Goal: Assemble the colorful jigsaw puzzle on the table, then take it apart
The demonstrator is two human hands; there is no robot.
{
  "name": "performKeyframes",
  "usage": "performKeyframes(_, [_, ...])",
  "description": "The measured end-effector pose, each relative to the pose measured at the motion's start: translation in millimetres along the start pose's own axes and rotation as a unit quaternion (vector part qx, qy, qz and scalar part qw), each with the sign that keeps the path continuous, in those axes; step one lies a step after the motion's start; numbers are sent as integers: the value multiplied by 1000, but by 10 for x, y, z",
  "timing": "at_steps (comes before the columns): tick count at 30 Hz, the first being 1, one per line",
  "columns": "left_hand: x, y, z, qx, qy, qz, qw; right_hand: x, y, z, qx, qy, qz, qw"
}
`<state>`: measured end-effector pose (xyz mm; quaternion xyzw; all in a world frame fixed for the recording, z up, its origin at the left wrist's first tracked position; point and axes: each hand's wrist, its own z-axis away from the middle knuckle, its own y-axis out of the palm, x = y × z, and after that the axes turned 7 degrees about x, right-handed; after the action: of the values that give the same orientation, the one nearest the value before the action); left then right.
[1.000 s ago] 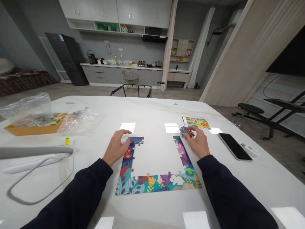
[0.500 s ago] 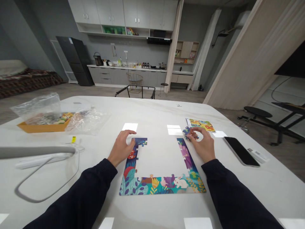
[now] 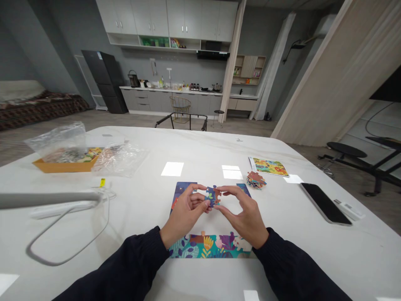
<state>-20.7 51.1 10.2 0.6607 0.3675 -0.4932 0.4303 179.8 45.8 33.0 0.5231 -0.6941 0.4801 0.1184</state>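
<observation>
A blue and brown jigsaw piece [image 3: 213,196] with a green leaf is held up between both hands. My left hand [image 3: 187,209] pinches its left side, and my right hand [image 3: 242,211] has thumb and fingertips at its right edge. Below them on the table lies a partly joined puzzle border [image 3: 216,246] with flowers and a white rabbit; my hands cover much of its sides. Beyond my right hand sits a small pile of loose jigsaw pieces [image 3: 256,179].
A picture card [image 3: 270,166] lies behind the pile. To the right are a phone [image 3: 326,203] and a white device [image 3: 349,208]. On the left stand a yellow box [image 3: 62,167] with plastic bags [image 3: 120,161], and a grey cable [image 3: 67,259] loops nearby.
My right hand has left the pile and come in to the middle with a piece. My left hand has moved right, off the border, to meet it at the piece.
</observation>
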Motion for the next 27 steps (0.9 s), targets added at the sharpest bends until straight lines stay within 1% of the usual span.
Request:
performKeyframes(2, [-13,-11,5,-4,-2,-9,1000,-9,15,0,-2,27,-41,999])
performKeyframes(4, [-30,-10,14,-7,-5,-26,1000,-8,28,-15,-9,78,-113,990])
performKeyframes(6, [-45,-5,23,-4,-2,-47,999,-5,33,-44,-3,142,-200,969])
performKeyframes(8, [-52,-2,32,7,6,-81,997,-6,24,-78,24,198,-261,944])
performKeyframes(10, [-58,-3,42,5,25,-127,992,-13,3,-105,53,237,-287,927])
performKeyframes(12, [-69,-4,55,-16,58,-184,981,-25,-19,-117,64,262,-296,916])
performKeyframes(15, [-96,-10,80,-44,127,-291,947,-41,-36,-111,68,281,-302,908])
performKeyframes(17, [-108,-25,92,-35,165,-356,919,-44,-34,-105,75,284,-304,906])
performKeyframes(19, [-105,-51,95,-19,187,-395,899,-41,-30,-105,86,286,-304,905])
performKeyframes(22, [-78,-90,92,-9,202,-422,884,-30,-27,-112,100,285,-305,903])
performKeyframes(27, [-55,-115,91,-11,213,-441,872,-43,-16,-113,107,287,-324,895])
